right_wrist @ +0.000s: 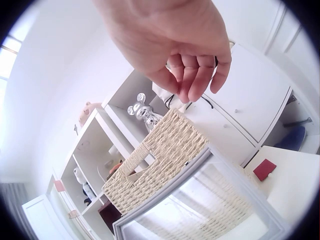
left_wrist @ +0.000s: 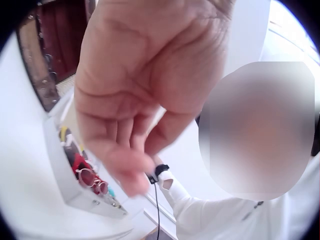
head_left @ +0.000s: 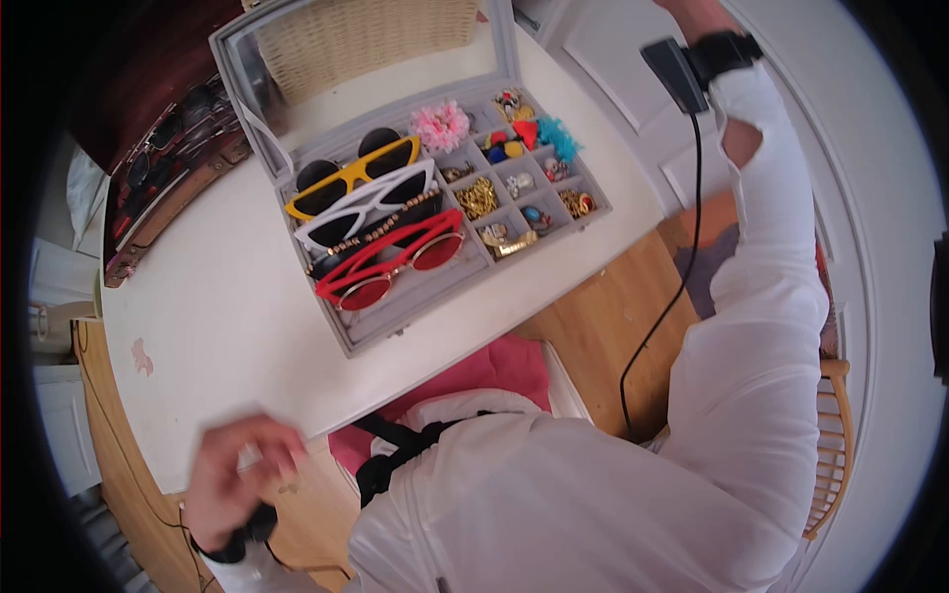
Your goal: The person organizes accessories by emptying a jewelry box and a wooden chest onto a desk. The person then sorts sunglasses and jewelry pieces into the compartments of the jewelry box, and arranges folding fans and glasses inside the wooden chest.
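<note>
My left hand (head_left: 232, 469), blurred, is held near the table's front left edge with fingers loosely bent and nothing in them. In the right wrist view my right hand (right_wrist: 175, 45) is raised above a woven basket (right_wrist: 162, 150), fingers loosely curled and holding nothing. The head view catches only a bit of it at the top right. Between the hands lies a grey jewelry box (head_left: 420, 321) with its clear lid (head_left: 395, 89) raised. Yellow sunglasses (head_left: 353, 179), white sunglasses (head_left: 368, 205) and red sunglasses (head_left: 390, 259) sit in its left part. Gold chains (head_left: 477, 199) and a pink flower (head_left: 440, 126) lie in the right part.
A brown case (head_left: 183, 183) of dark sunglasses stands open at the table's back left. The white table (head_left: 227, 346) bears the box near its right edge. A black cable (head_left: 682, 287) hangs from the right wrist camera. A wooden chair (head_left: 830, 445) stands at the right.
</note>
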`<state>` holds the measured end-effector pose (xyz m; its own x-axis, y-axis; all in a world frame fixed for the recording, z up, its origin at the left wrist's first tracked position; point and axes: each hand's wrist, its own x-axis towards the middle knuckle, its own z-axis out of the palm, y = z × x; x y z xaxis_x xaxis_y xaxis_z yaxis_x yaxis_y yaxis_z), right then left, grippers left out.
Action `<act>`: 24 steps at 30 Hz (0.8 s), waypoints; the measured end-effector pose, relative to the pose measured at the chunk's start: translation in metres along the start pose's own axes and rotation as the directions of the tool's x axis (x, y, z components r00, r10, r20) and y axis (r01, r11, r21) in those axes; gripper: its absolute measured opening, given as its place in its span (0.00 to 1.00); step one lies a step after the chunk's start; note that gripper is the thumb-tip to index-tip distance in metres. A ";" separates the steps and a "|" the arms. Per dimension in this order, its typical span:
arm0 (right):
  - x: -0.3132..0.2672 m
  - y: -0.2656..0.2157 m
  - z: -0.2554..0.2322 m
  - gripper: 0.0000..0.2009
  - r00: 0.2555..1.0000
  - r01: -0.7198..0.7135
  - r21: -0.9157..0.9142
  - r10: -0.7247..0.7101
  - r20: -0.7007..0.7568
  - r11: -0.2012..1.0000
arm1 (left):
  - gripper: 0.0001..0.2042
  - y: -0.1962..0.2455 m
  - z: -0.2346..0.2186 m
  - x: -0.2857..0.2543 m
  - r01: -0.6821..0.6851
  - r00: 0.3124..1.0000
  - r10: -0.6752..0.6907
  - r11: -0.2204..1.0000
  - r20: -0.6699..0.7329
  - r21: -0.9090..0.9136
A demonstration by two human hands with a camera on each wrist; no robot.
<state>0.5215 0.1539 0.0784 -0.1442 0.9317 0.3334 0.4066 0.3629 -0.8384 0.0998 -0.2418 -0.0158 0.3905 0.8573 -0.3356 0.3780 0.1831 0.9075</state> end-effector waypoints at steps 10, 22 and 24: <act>-0.042 0.020 -0.024 0.09 0.987 -0.065 -0.260 0.101 0.127 0.963 | 0.07 -0.137 0.048 -0.089 0.622 0.767 -0.522 0.748 0.373 -0.232; -0.049 0.019 -0.037 0.08 0.971 -0.194 -0.284 0.226 0.083 0.939 | 0.07 -0.191 0.092 -0.110 0.537 0.840 -0.452 0.773 0.301 -0.336; -0.046 0.023 -0.039 0.08 0.970 -0.204 -0.284 0.233 0.075 0.937 | 0.07 -0.198 0.102 -0.115 0.527 0.846 -0.442 0.778 0.298 -0.341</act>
<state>0.5731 0.1188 0.0606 -0.1123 0.9891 0.0955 0.6667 0.1462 -0.7308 0.0661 -0.4255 -0.1831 0.4134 0.5009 -0.7604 0.2133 0.7586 0.6157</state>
